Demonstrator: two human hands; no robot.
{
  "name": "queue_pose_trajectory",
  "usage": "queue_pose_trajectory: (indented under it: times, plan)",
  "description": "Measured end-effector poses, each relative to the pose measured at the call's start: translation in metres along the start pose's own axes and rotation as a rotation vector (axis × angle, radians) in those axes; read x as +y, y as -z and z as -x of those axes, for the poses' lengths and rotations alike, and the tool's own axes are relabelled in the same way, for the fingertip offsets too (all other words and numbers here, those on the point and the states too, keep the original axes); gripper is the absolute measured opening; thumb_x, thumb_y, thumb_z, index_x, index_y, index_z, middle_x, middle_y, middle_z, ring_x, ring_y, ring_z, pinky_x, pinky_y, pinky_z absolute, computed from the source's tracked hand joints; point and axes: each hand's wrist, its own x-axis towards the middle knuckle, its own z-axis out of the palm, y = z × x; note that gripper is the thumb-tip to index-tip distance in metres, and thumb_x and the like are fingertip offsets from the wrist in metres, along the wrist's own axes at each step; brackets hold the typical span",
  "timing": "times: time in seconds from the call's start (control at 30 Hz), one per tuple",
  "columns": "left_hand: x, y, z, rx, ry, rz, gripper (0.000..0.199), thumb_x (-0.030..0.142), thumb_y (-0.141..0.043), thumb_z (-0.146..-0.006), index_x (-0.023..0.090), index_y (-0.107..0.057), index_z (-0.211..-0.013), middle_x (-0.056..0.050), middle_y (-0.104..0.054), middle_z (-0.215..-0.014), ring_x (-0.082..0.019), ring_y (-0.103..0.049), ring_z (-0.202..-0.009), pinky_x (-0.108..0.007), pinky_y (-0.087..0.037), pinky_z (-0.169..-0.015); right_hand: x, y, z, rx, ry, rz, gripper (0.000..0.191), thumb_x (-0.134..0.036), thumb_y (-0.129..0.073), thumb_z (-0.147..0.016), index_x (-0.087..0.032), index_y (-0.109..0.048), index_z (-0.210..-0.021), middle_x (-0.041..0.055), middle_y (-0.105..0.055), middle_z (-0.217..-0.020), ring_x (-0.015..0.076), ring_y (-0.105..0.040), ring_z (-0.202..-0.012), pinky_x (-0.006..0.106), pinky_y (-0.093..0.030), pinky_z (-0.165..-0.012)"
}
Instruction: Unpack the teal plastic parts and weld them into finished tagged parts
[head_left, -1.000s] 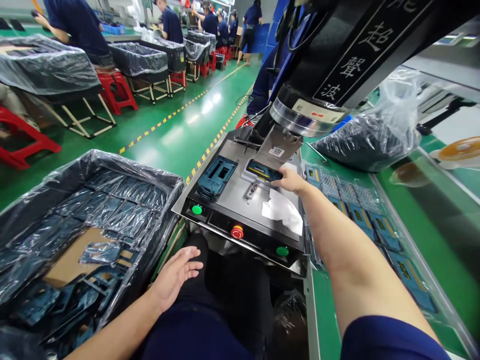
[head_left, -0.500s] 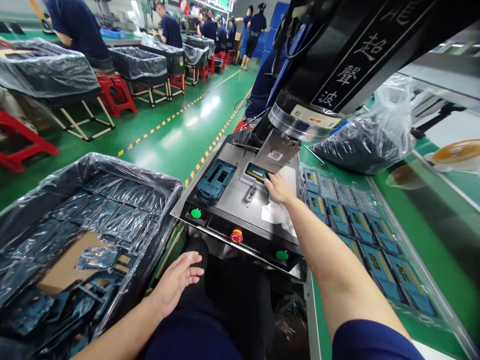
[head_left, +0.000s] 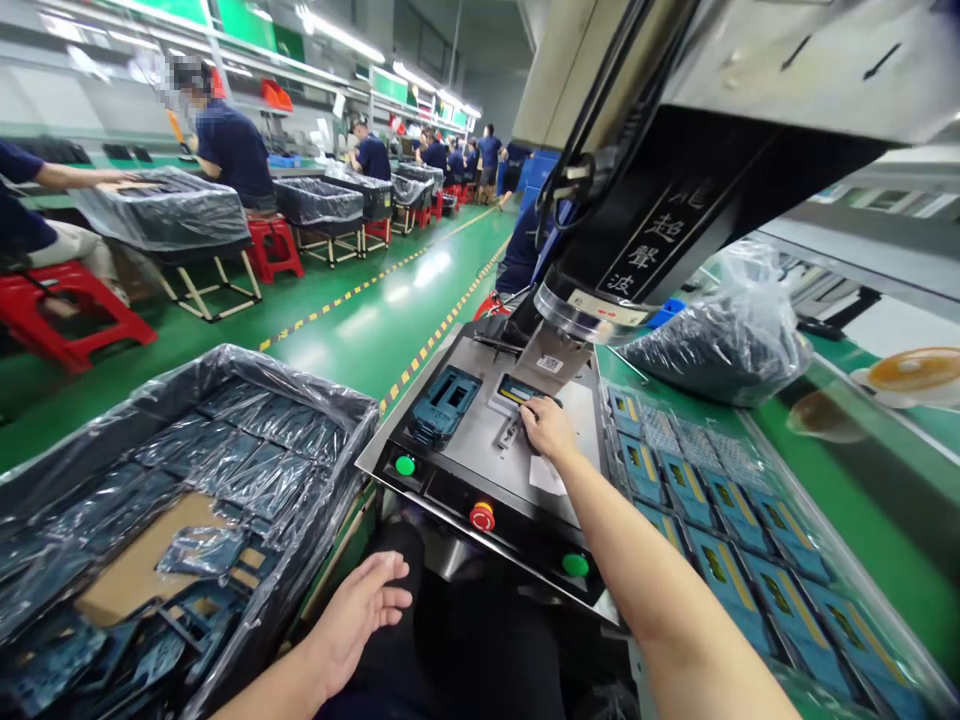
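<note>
My right hand point(head_left: 549, 427) is at the machine, its fingers closed at the right end of a small dark panel with a yellow strip point(head_left: 513, 392). That panel sits on a pale block beneath the metal horn point(head_left: 546, 358) of the press. Left of it, a dark teal plastic housing point(head_left: 445, 402) with rectangular openings rests on the steel plate point(head_left: 469, 455). A small metal fixture piece point(head_left: 511, 432) lies just below my fingers. My left hand point(head_left: 367, 610) hovers over my lap, empty, with its fingers apart.
On the left stands a plastic-lined bin point(head_left: 247, 365) of teal parts. Green buttons point(head_left: 405, 466) and a red stop button point(head_left: 482, 517) line the press front. To the right, a clear tray point(head_left: 757, 430) holds teal parts with yellow strips. Co-workers point(head_left: 232, 145) sit beyond the aisle.
The camera view has tilted up, so the scene sits lower. My right fingers have curled in at the panel's right end. My left hand stays open over my lap.
</note>
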Motion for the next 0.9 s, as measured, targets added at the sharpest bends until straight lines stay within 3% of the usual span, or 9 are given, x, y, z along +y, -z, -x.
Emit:
queue_pose_trajectory:
  times: [0.17,0.27,0.33,0.4,0.47,0.63,0.77,0.9]
  plan:
    - [0.002,-0.003,0.002,0.004,-0.015,-0.032,0.057,0.058,-0.075,-0.068,0.017,-0.062,-0.106,-0.01,-0.062,-0.118,-0.014,-0.064,-0.08,-0.027,-0.047,-0.071,-0.007,0.007,-0.011,-0.058,-0.118,0.026,0.041,-0.042,-0.038,-0.095,-0.024,-0.075,-0.101,0.0139,-0.061,-0.13,0.0353,-0.045,-0.129,0.059,-0.036,-0.1]
    - [0.006,-0.008,0.003,-0.032,-0.095,-0.128,0.054,0.059,-0.07,-0.073,0.017,-0.061,-0.106,-0.01,-0.061,-0.119,-0.016,-0.063,-0.085,-0.028,-0.047,-0.073,-0.009,0.011,-0.004,-0.07,-0.113,0.03,0.037,-0.043,-0.043,-0.093,-0.026,-0.071,-0.11,0.0123,-0.058,-0.134,0.0337,-0.045,-0.128,0.058,-0.038,-0.099]
    - [0.009,-0.009,0.001,-0.039,-0.194,-0.275,0.051,0.057,-0.064,-0.077,0.017,-0.061,-0.109,-0.011,-0.061,-0.12,-0.019,-0.063,-0.094,-0.031,-0.048,-0.077,-0.012,0.013,0.011,0.051,-0.055,0.008,0.039,-0.041,-0.041,-0.094,-0.022,-0.068,-0.114,0.0129,-0.058,-0.134,0.0303,-0.047,-0.127,0.052,-0.039,-0.101]
    - [0.012,-0.008,-0.003,-0.01,-0.313,-0.459,0.05,0.053,-0.059,-0.081,0.017,-0.059,-0.116,-0.012,-0.063,-0.118,-0.023,-0.062,-0.102,-0.035,-0.048,-0.086,-0.02,0.016,0.034,0.23,0.022,-0.039,0.04,-0.039,-0.038,-0.095,-0.018,-0.067,-0.112,0.0143,-0.064,-0.124,0.0271,-0.054,-0.118,0.045,-0.041,-0.1]
    - [0.014,-0.006,-0.009,0.042,-0.445,-0.646,0.052,0.048,-0.056,-0.084,0.015,-0.054,-0.124,-0.014,-0.062,-0.121,-0.025,-0.061,-0.11,-0.039,-0.046,-0.095,-0.03,0.022,0.065,0.32,0.071,-0.078,0.04,-0.04,-0.037,-0.096,-0.017,-0.069,-0.101,0.0131,-0.07,-0.104,0.0249,-0.061,-0.101,0.039,-0.044,-0.092]
    - [0.022,-0.008,-0.029,0.099,-0.788,-1.082,0.059,0.038,-0.055,-0.084,0.012,-0.047,-0.137,-0.017,-0.039,-0.151,-0.028,-0.036,-0.141,-0.043,-0.028,-0.118,-0.047,0.028,0.155,0.187,0.025,-0.069,0.047,-0.045,-0.035,-0.098,-0.021,-0.06,-0.066,0.0057,-0.064,-0.065,0.0192,-0.058,-0.062,0.031,-0.036,-0.06]
    - [0.028,-0.02,-0.047,0.072,-0.85,-1.308,0.068,0.037,-0.053,-0.086,0.009,-0.037,-0.146,-0.018,-0.019,-0.161,-0.031,-0.019,-0.149,-0.046,-0.021,-0.121,-0.033,0.015,0.21,0.178,-0.079,-0.065,0.048,-0.048,-0.032,-0.099,-0.024,-0.055,-0.063,0.0042,-0.061,-0.059,0.0187,-0.055,-0.055,0.031,-0.032,-0.054]
    - [0.025,-0.027,-0.062,0.054,-0.838,-1.422,0.074,0.038,-0.054,-0.086,0.011,-0.029,-0.15,-0.018,-0.008,-0.163,-0.036,-0.013,-0.149,-0.051,-0.023,-0.119,-0.013,0.0,0.241,0.215,-0.161,-0.155,0.045,-0.047,-0.03,-0.1,-0.024,-0.053,-0.068,0.005,-0.062,-0.065,0.0202,-0.057,-0.062,0.032,-0.039,-0.06]
